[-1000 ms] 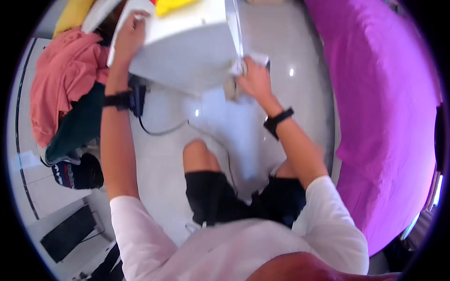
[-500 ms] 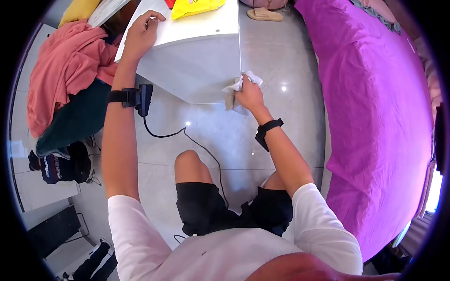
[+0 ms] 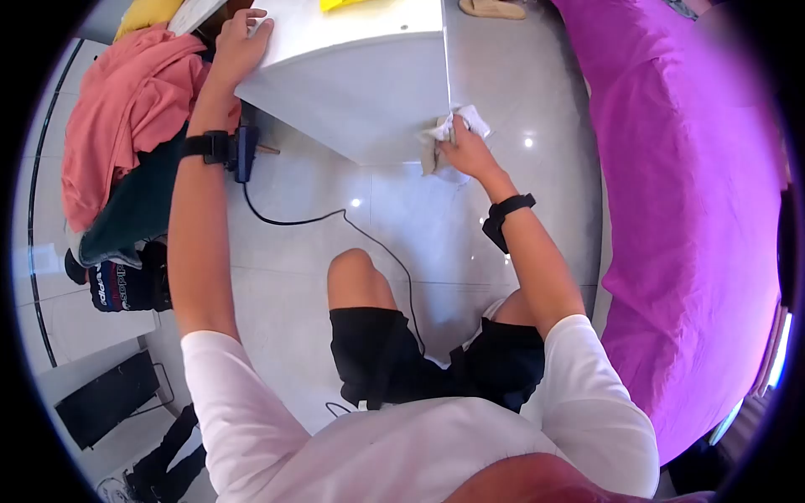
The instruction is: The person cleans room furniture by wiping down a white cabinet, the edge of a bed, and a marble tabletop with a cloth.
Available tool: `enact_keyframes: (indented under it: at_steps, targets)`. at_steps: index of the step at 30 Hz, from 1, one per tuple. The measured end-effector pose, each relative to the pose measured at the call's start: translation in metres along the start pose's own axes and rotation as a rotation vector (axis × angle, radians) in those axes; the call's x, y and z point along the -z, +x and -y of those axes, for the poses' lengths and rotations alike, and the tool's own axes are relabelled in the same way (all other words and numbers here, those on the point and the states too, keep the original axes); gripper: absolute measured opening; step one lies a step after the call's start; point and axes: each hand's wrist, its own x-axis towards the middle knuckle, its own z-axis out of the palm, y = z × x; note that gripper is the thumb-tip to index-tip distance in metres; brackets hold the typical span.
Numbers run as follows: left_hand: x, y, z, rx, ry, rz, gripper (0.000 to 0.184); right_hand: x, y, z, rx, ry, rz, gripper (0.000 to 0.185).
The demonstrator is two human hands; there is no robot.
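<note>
My right hand [image 3: 470, 153] is closed around a crumpled whitish cloth [image 3: 449, 168]. The cloth rests against the lower part of the right vertical edge of a white piece of furniture [image 3: 369, 105], close to the floor. My left hand [image 3: 241, 49] is at the left edge of the furniture's white top, fingers bent and thumb apart, with nothing seen in it. A black strap with a dark device [image 3: 244, 153] sits on my left forearm, and a black cable runs from it. Part of a yellow packet [image 3: 340, 3] shows on the top.
To the right lies a long purple cover [image 3: 679, 210]. Pink cloth [image 3: 126, 109] and dark green cloth [image 3: 138, 218] are heaped at the left. A beige slipper [image 3: 493, 8] is on the tiled floor. The black cable [image 3: 377, 237] trails across the tiles by my knees.
My view has shifted, so the furniture appears higher and further right. My left hand has drawn back leftward across the top to its edge. My right hand keeps its grip on the cloth.
</note>
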Motion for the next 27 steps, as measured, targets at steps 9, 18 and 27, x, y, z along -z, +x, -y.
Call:
enact_keyframes:
  at_steps: [9,18,27]
  targets:
    - [-0.03,-0.035,-0.01,-0.059,0.13,0.021,0.041,0.005,-0.008,0.014,0.035,0.197,-0.192,0.051]
    - [0.015,-0.035,-0.065,-0.087,0.001,0.0,0.044,0.104,-0.089,0.081,-0.1,0.465,-0.064,0.047]
    - [0.021,-0.079,-0.103,0.347,0.032,0.31,0.07,0.212,-0.185,0.262,-0.253,0.4,0.101,0.058]
